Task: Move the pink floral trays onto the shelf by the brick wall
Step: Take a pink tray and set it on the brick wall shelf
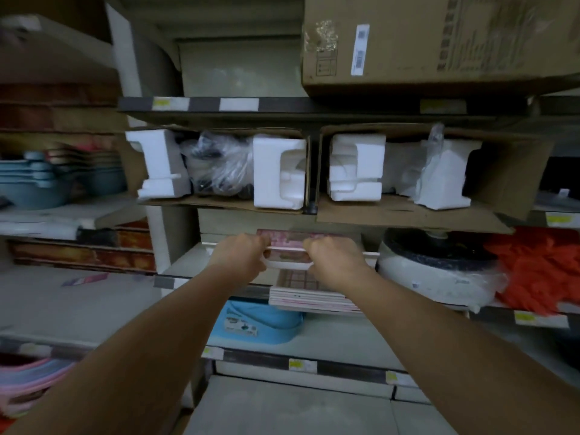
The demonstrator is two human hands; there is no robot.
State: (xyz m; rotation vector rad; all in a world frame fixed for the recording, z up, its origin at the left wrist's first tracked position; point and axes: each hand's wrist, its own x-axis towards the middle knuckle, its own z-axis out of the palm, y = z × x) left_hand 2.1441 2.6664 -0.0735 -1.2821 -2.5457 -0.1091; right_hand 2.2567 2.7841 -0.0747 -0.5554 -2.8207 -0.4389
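Note:
A pink floral tray (pixel 290 243) with a white handle rim is held at mid-shelf height in the centre of the head view. My left hand (pixel 241 257) grips its near edge on the left, and my right hand (pixel 334 260) grips the same edge on the right. Below it a stack of pink trays (pixel 309 301) lies on the shelf, its front edges showing. The brick wall (pixel 56 108) with its own shelf (pixel 53 215) is at the left. The held tray's far part is hidden in shadow.
Two open cardboard boxes with white foam (pixel 279 174) fill the shelf above. A large carton (pixel 439 42) sits higher at the right. A white cooker (pixel 436 277) and orange cloth (pixel 539 271) lie to the right. Blue bowls (pixel 40 180) occupy the left shelf. A blue tub (pixel 257 321) is below.

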